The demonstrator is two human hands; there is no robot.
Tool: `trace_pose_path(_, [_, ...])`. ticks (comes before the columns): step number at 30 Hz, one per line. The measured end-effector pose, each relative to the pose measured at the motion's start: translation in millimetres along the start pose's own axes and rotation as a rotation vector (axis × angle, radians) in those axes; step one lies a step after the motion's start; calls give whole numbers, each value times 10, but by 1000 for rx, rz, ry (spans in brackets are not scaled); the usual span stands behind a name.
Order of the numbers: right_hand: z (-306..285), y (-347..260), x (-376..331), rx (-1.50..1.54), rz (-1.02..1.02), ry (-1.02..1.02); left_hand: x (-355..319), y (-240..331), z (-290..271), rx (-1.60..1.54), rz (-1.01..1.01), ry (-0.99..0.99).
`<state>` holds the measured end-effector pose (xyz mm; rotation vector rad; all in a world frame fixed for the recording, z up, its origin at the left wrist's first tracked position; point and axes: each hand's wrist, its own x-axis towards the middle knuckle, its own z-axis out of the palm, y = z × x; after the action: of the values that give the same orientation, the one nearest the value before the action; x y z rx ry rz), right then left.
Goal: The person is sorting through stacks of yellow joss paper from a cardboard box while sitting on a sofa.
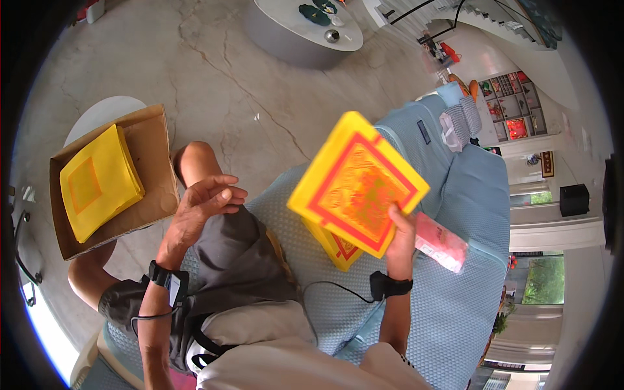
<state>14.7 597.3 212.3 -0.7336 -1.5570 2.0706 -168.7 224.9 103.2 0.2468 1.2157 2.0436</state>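
Note:
My right hand [401, 239] grips a yellow sheet of joss paper [356, 185] by its lower right edge, thumb on top. The sheet carries a red square border and a red and gold design; whether it is one sheet or several I cannot tell. Below it, partly hidden, more yellow joss paper [343, 259] lies on the light-blue couch cover. My left hand [211, 196] hovers above my knee with its fingers stretched out, holding nothing. To its left, a stack of yellow paper [104, 185] with an orange square rests in a shallow cardboard box [148, 133].
The box stands on a round white stool or table [104, 110] beside my knee. On the couch [468, 299], a pink-and-clear package [442, 244] lies right of my right hand. Farther off are a low oval table [292, 32] and folded fabric [461, 123]. A cable hangs from my right wrist.

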Motion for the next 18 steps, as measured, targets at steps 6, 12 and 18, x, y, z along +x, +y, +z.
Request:
trace_pose_path(6, [-877,303,-83,83,41,96,166,-367,-25,-44,-71,-17])
trace_pose_path(12, [-1440,919,-184,114,204,249,215,-381,-29,-107,-101,37])
trace_pose_path(18, [-1471,1219,-209,112,264,262,203,-319,10,-86,-105,64])
